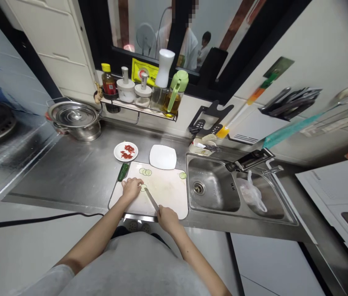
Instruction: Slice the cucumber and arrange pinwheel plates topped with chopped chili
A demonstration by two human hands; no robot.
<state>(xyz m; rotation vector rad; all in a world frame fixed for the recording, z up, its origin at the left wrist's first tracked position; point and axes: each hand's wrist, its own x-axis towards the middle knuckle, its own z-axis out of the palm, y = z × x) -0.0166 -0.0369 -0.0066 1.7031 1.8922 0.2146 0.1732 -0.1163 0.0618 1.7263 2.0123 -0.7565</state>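
Left hand (131, 189) clamped on a cucumber piece (143, 188) near the cutting board's (174, 197) middle; right hand (167, 218) clenched on a knife (151, 199) at the board's near edge, blade against the piece; slices (145, 172) by the far edge.

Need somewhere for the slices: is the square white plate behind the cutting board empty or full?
Empty: the square white plate shows only bare white surface; the cucumber slices lie on the cutting board.
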